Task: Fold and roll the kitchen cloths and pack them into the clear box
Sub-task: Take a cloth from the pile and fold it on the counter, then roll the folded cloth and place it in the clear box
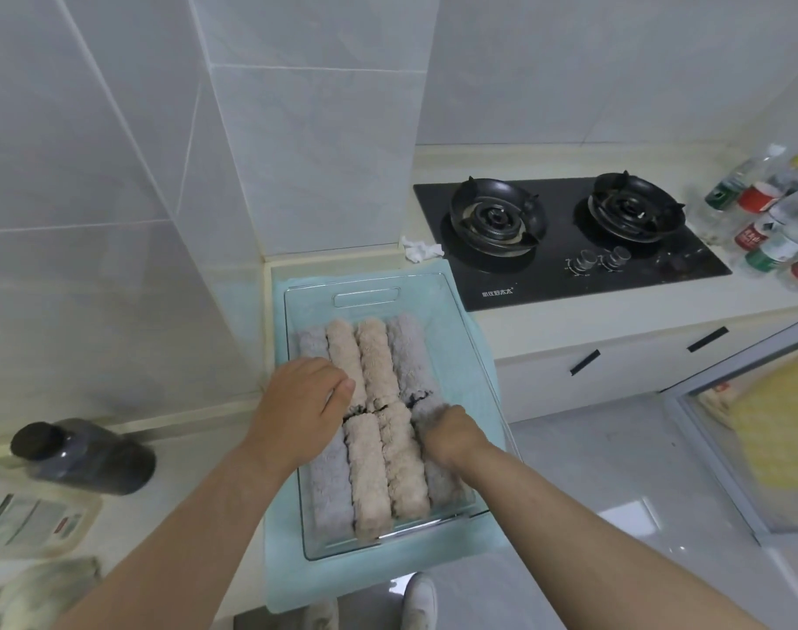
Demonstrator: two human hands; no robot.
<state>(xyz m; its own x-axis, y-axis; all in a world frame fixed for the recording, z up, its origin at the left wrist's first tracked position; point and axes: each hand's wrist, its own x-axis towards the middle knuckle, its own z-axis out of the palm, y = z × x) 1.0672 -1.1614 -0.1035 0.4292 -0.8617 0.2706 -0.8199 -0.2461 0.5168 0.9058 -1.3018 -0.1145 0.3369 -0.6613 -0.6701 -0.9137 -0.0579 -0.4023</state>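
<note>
Both hands (302,404) (451,431) seemingly on boxed rolls (374,356)

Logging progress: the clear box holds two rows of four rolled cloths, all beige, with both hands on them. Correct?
No: only the middle rolls are beige; the outer rolls are grey, per the head view. The clear box does hold two rows of four, left hand and right hand on them.

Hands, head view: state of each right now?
Left hand: palm-down on the rolled cloths, fingers bent; grip cannot be told.
Right hand: fingers curled on the near-right grey rolled cloth.
</note>
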